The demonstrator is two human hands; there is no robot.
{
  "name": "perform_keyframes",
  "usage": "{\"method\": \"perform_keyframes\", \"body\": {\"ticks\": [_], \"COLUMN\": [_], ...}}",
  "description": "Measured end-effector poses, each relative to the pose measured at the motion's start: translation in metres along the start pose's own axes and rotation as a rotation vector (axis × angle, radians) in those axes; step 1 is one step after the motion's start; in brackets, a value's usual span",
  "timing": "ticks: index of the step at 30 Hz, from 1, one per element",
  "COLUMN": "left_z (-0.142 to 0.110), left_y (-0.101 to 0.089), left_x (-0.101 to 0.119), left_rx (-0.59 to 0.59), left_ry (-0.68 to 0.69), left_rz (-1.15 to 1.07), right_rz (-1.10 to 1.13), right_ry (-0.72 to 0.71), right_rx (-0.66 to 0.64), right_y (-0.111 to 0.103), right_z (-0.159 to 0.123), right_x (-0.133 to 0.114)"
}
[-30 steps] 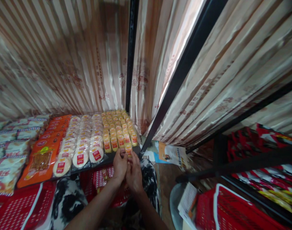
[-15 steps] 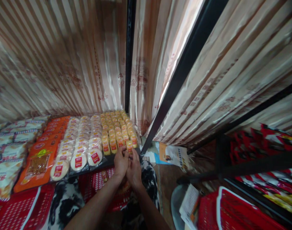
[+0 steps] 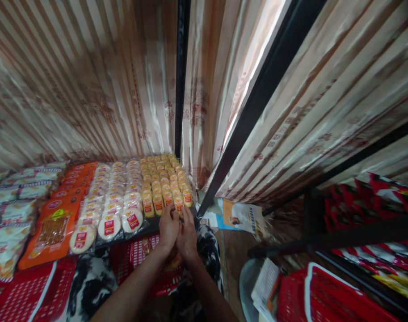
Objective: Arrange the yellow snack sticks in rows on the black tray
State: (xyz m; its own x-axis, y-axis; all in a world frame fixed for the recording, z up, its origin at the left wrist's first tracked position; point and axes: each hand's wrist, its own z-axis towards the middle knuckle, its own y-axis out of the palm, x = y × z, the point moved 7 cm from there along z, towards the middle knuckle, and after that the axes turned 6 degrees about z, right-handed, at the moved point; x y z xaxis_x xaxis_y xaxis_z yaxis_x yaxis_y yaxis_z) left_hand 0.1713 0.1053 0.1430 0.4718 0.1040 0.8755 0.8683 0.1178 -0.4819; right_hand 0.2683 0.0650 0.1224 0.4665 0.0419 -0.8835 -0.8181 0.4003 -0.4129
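Observation:
Both hands meet at the front edge of a block of small yellow wrapped cakes point(image 3: 162, 179) with red labels. My left hand point(image 3: 169, 227) has its fingers curled at the near side of one wrapped cake point(image 3: 178, 202) in the front row. From the right, my right hand point(image 3: 187, 235) closes on the same cake, its fingertips at the lower edge. The fingers partly hide the bottom of that cake. Just left of the block stand rows of round white wrapped cakes point(image 3: 132, 219) with red labels.
Orange snack packs point(image 3: 52, 223) and white bags point(image 3: 9, 241) lie farther left on the shelf. Red baskets point(image 3: 26, 290) stand below, another red basket point(image 3: 327, 295) at right. A black post point(image 3: 220, 174) rises beside the shelf corner, before pleated curtains point(image 3: 140, 89).
The cake between my hands has gone slightly left and now lines up with the front row. My hands have barely moved, and the view has shifted a little.

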Motion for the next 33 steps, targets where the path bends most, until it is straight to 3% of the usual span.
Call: {"method": "perform_keyframes", "body": {"ticks": [13,25,33], "left_z": [-0.005,-0.0067,-0.0062], "left_y": [0.001,0.0008,0.0038], "left_x": [-0.0031,-0.0053,-0.0074], "left_rx": [0.032,0.065,0.025], "left_ry": [0.124,0.187,0.221], "left_rz": [0.081,0.09,0.069], "right_rz": [0.008,-0.016,-0.055], "right_ry": [-0.094,-0.116,-0.118], "right_rx": [0.048,0.022,-0.021], "right_y": [0.0014,0.0031,0.0034], "right_z": [-0.0015,0.0002,0.0042], "right_x": [0.0052,0.0069,0.0062]}}
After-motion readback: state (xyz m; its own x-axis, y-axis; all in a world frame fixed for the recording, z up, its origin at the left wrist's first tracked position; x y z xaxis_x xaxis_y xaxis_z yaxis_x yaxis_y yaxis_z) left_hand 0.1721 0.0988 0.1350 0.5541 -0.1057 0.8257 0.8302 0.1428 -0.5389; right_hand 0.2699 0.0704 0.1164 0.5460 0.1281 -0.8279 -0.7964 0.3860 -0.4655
